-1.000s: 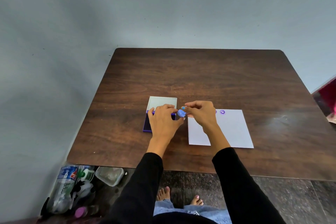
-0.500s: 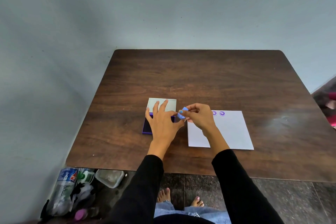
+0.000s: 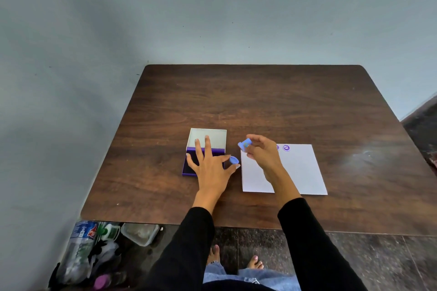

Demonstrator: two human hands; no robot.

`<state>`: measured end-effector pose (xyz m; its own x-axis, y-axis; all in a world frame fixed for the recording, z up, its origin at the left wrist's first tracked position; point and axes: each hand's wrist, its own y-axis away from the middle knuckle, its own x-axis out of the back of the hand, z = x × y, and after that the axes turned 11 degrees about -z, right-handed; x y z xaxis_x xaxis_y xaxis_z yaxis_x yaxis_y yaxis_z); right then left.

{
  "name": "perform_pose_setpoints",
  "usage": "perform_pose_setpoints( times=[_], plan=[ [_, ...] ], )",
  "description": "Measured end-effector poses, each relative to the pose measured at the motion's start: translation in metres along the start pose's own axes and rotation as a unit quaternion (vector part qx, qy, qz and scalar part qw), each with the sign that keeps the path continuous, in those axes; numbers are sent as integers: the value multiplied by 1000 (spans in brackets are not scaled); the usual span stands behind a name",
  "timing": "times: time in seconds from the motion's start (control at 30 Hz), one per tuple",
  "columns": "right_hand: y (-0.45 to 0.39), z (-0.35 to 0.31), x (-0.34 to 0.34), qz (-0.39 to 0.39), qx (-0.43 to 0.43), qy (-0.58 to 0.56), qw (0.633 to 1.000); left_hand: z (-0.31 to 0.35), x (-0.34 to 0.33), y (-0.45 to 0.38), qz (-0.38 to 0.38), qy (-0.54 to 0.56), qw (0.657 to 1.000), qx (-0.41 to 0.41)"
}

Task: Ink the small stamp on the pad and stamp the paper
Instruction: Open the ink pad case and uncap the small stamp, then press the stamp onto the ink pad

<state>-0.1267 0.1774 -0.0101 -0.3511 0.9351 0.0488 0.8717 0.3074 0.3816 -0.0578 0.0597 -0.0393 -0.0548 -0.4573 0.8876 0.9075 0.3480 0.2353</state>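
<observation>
My right hand (image 3: 262, 156) pinches the small blue stamp (image 3: 244, 144) above the paper's top-left corner, tilted, with its face turned toward me. My left hand (image 3: 210, 168) lies over the open purple ink pad (image 3: 189, 168) with three fingers spread. Its thumb and index finger hold a small blue cap (image 3: 234, 160) just right of the pad. The pad's white lid (image 3: 212, 133) stands open at the back. The white paper (image 3: 300, 172) lies to the right and bears two purple round prints (image 3: 286, 147) near its top edge.
The dark wooden table (image 3: 260, 101) stands against a grey wall. On the floor under its near-left corner are plastic bottles (image 3: 80, 243) and a clear container (image 3: 139, 234). My bare feet (image 3: 236, 260) show below the table's front edge.
The hands have drawn apart: the blue cap came off the stamp and stays at my left thumb. My right hand lifted the stamp up and to the right, while my left fingers spread over the pad.
</observation>
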Motion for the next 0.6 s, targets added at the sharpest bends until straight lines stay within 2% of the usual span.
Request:
perform_pose_setpoints(
  times=[0.03,0.1,0.2,0.3,0.4,0.5,0.6],
  plan=[
    [1,-3,3,-10,-21,-114,993,-2,-4,1,-3,-10,1000,2],
    [4,-8,9,-36,-46,-314,948,-6,-11,2,-7,-26,1000,3],
    [7,-10,15,-65,-51,-458,885,-10,-20,6,-12,-44,999,2],
    [10,-13,16,-76,-52,-515,852,-12,-23,8,-21,-42,999,9],
    [12,-16,16,-76,-54,-536,839,-15,-20,8,-24,-26,999,-14],
    [13,-17,15,-77,-56,-548,831,-26,-14,9,11,-7,999,-43],
    [15,-18,13,-77,-54,-562,822,-45,-2,8,34,31,999,-7]
  ],
)
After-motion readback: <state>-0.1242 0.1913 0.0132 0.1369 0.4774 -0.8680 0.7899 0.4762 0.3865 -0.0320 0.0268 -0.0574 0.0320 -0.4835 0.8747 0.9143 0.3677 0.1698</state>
